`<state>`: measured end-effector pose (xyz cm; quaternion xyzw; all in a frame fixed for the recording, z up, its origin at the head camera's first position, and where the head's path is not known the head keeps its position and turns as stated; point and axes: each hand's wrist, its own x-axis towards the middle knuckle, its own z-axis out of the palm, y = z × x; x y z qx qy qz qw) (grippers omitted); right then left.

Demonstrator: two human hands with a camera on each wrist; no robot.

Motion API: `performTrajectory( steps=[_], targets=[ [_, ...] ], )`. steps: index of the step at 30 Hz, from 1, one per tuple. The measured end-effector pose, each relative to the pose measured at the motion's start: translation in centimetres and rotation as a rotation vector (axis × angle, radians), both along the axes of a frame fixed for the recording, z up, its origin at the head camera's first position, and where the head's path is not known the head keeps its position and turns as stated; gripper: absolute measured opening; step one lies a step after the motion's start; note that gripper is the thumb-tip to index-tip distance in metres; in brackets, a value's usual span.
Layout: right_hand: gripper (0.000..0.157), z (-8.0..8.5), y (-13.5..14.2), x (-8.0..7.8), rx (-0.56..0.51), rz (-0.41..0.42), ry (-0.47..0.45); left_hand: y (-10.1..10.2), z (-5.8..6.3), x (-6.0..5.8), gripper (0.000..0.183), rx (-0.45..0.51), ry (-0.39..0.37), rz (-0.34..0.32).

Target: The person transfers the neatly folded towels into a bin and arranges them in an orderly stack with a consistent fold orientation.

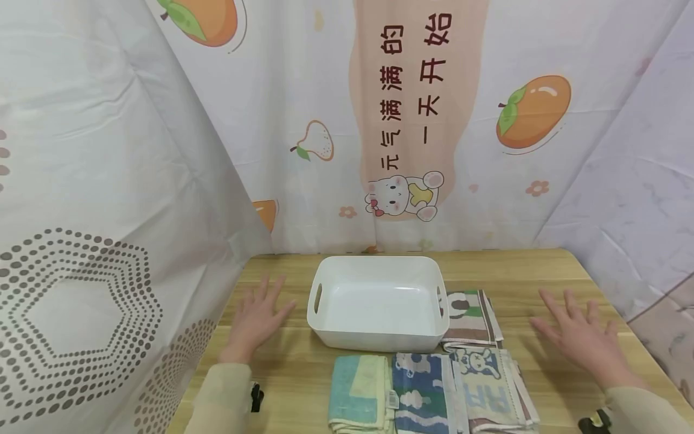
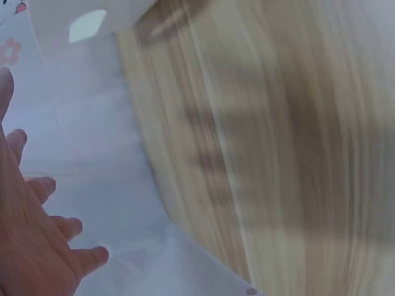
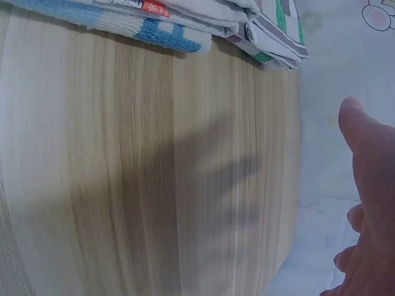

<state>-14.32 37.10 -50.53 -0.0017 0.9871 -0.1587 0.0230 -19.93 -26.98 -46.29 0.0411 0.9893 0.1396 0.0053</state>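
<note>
My left hand (image 1: 256,316) hovers over the table left of a white plastic basket (image 1: 379,343), fingers spread and holding nothing. Toward the table's right side, my right hand (image 1: 582,334) is likewise spread and holds nothing. The basket has a cut-out handle at each end, and no contents show inside. In front of it lie folded towels: a teal and yellow one (image 1: 355,389), a dark blue one (image 1: 420,386) and a beige one with a blue bear (image 1: 485,386). A brown, green and white towel (image 1: 472,319) lies against the basket's right side, partly hidden by it.
The wooden table (image 1: 293,392) ends at a printed curtain (image 1: 320,181) at the back. A dotted white cloth (image 1: 108,181) hangs along the left. Another pale cloth (image 1: 629,229) hangs at the right. Black straps sit at both wrists.
</note>
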Motion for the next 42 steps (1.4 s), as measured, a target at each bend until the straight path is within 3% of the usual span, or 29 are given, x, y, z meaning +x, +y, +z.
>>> performTrajectory(
  steps=[5, 11, 15, 20, 27, 37, 42],
  targets=[
    [0.083, 0.1, -0.2, -0.1, -0.030, 0.012, -0.001, 1.1, 0.4, -0.4, 0.077, 0.089, 0.020, -0.049],
    [0.091, -0.3, -0.6, -0.8, -0.057, 0.068, 0.050, 2.3, 0.6, -0.9, 0.070, 0.299, -0.024, -0.055],
    [0.097, -0.6, -1.1, -1.2, -0.137, 0.122, 0.096, 3.2, 0.5, -1.4, 0.063, 0.433, -0.063, -0.068],
    [0.102, -1.0, -1.8, -1.5, -0.227, 0.178, 0.137, 4.3, 0.5, -1.9, 0.057, 0.593, -0.113, -0.018],
    [0.099, -1.2, -2.8, -1.9, -0.253, 0.209, 0.151, 5.4, -0.1, -2.6, 0.053, 0.843, -0.157, 0.057],
    [0.094, -1.6, -3.8, -2.3, -0.285, 0.208, 0.085, 5.6, -1.2, -2.8, 0.047, 1.001, -0.209, 0.125],
    [0.092, -1.9, -4.1, -2.5, -0.299, 0.197, 0.051, 5.5, -1.5, -2.8, 0.046, 1.009, -0.216, 0.127]
  ],
)
